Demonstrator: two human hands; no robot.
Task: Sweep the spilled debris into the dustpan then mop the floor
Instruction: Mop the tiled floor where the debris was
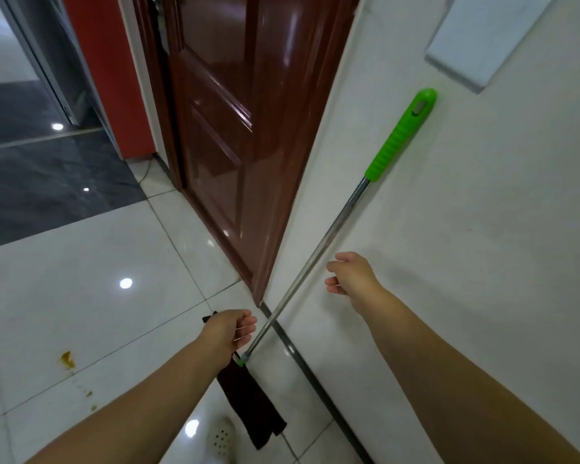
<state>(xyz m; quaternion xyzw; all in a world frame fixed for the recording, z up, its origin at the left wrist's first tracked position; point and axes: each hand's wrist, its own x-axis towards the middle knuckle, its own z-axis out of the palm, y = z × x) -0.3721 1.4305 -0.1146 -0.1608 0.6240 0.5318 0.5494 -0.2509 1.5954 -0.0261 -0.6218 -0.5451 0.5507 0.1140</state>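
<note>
A mop (318, 252) is seen propped against the white wall (482, 262), its green grip (400, 135) up at about one o'clock and its steel shaft running down to the dark cloth head (248, 393) on the tiled floor (81, 279) at about six o'clock. It appears to have been parked at this lean so that the wall bears the handle and the head is kept out of the walkway.

The right hand (350, 274) is held just beside the middle of the shaft without touching it, its fingers loosely curled and nothing gripped; it seems to be shaped for closing round the pole. The left hand (230, 331) is held low near the foot of the shaft, fingers curled in a loose fist with nothing seen in it, though whether the shaft is touched cannot be told.

A yellowish-brown stain (67, 359) with a trail of small specks is left on the tiles at about eight o'clock, well apart from the mop head. No dustpan or broom is in view. The mopping stage is judged to be about to begin, with the stain as the likely target. A dark red door (235, 128) stands at twelve o'clock.
</note>
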